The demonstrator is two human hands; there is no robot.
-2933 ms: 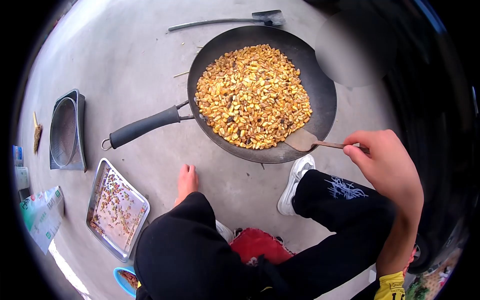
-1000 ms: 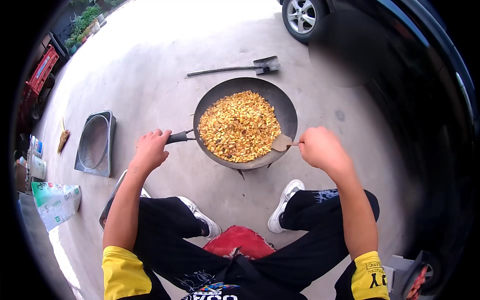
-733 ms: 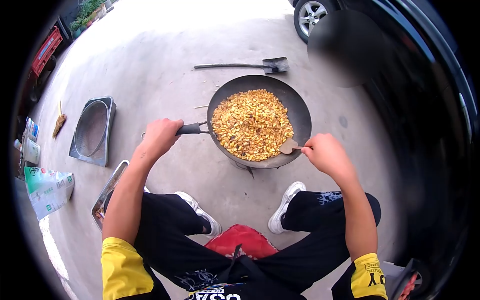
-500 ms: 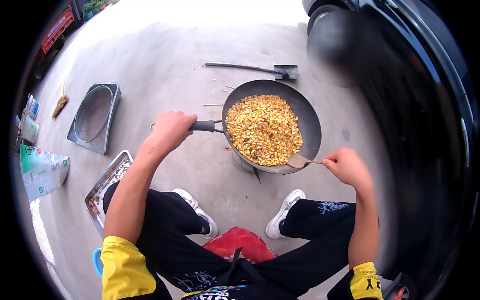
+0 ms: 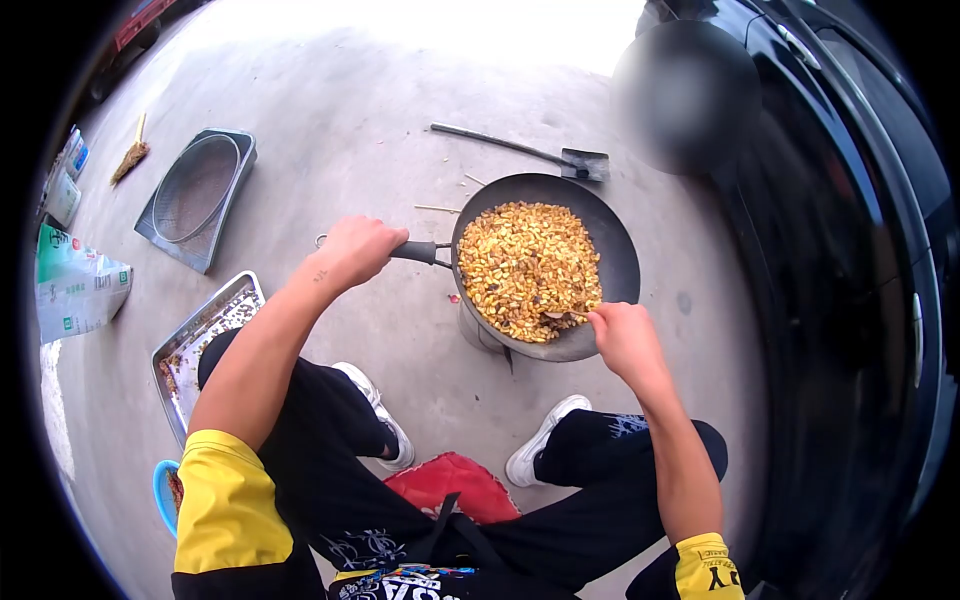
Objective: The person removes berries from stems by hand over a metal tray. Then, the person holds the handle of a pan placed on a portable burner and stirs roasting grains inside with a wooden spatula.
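We grip the handle (image 5: 413,251), pointing left, in a wrapped left hand (image 5: 362,248); our right hand (image 5: 626,338) pinches the spatula (image 5: 562,317) at near right — corn kernels (image 5: 528,258) heaped in the pan (image 5: 616,240) between, right hand nearer.

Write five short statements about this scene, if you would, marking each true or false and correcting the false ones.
1. The bare left hand grips the black handle of the round dark metal wok. True.
2. The bare right hand is empty. False: it holds a brown flat-bladed spatula.
3. Yellow corn kernels lie heaped in the wok. True.
4. The long-handled black shovel lies inside the wok. False: it lies on the grey floor beyond.
5. A small straw broom lies on the floor, apart from the wok. True.
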